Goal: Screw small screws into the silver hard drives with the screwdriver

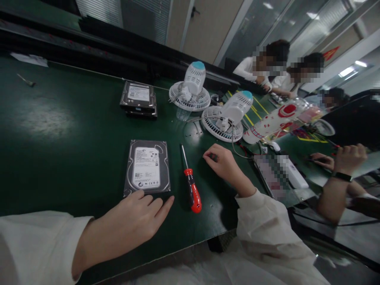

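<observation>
- Has the left hand [133, 221] palm-down on the green surface [59, 138], fingertips at the near edge of a hard drive [147, 167] and seemingly touching it; grip apart, fingers loosely spread, clamped on nothing.
- Finds that hard drive flat and label-up, just beyond the left hand.
- Has the right hand [224, 163] low over the surface, to the right of the drive, grip pinched together on a small dark piece [213, 157] too small to identify.
- Finds a red-handled screwdriver [191, 186] lying between the two hands, just beside the drive, shaft pointing away, touched by neither hand.
- Shows a stack of hard drives [139, 99] farther back, with a white fan [190, 89] and a second fan [228, 116] face-down to its right.
- Shows a co-worker's hands [350, 156] at the far right, well apart from the drive.
</observation>
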`<action>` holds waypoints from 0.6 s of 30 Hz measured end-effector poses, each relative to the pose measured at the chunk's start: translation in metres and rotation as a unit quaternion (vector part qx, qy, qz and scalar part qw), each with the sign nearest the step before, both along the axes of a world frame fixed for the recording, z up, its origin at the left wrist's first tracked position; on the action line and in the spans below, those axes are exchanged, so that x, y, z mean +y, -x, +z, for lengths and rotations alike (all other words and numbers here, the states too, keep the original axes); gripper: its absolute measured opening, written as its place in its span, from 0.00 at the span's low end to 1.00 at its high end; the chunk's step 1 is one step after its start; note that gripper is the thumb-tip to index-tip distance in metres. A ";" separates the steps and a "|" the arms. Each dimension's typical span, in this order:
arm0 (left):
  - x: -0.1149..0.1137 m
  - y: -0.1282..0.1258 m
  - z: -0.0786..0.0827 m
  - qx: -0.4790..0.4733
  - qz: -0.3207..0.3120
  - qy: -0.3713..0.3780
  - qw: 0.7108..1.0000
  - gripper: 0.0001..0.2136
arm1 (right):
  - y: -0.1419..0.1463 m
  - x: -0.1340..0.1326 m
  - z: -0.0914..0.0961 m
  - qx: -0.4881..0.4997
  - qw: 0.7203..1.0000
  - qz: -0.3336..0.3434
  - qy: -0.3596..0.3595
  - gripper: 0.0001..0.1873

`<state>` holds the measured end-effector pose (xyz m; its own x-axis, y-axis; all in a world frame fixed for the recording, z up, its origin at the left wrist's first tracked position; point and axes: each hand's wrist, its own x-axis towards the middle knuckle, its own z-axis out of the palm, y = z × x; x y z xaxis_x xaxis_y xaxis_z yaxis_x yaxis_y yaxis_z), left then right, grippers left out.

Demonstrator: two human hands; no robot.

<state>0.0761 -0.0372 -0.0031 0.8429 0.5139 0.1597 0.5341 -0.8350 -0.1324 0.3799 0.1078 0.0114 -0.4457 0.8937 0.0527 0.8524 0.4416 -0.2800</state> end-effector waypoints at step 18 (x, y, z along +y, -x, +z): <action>0.002 -0.004 0.007 -0.028 0.001 -0.003 1.000 0.22 | 0.036 0.094 0.020 -0.208 0.974 -0.080 -0.035 0.22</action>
<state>0.0797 -0.0355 0.0042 0.8318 0.5137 0.2101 0.5418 -0.8337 -0.1065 0.3437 0.2014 0.0318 -0.2959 0.9544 -0.0397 0.9455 0.2986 0.1300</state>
